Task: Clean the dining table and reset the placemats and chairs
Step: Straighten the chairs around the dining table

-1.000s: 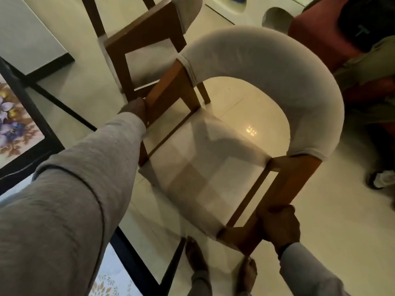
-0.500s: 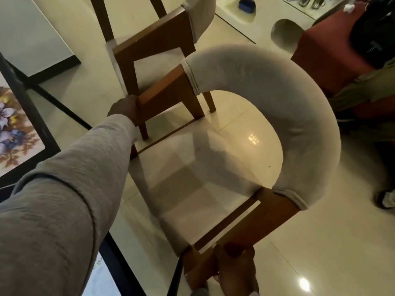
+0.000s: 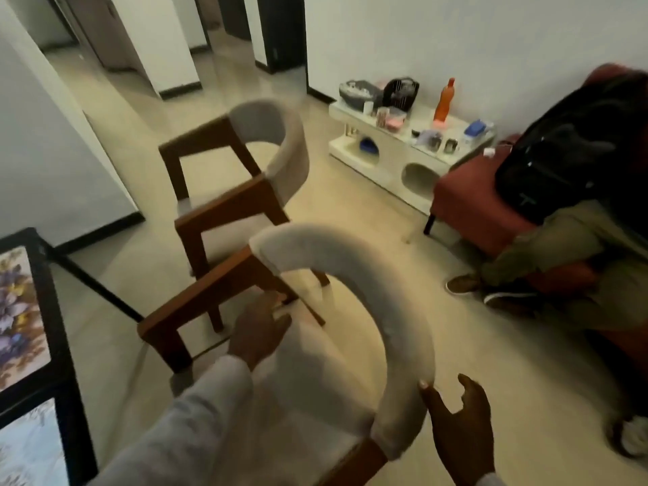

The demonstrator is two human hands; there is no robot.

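While both hands are held open, the left hand (image 3: 257, 331) over the seat and the right hand (image 3: 456, 426) touching the padded backrest, the near chair (image 3: 350, 275) is seen beside a 2nd chair (image 3: 245, 163), away from the counter (image 3: 52, 310). Chairs are judged unreset; placemats (image 3: 17, 310) are cut off.

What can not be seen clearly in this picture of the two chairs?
- Near chair, head view: seat hidden by the left hand and sleeve; right legs cut off by the bottom edge.
- Right hand: blurred, contact with the backrest unclear.
- Table: cut off at the left edge.
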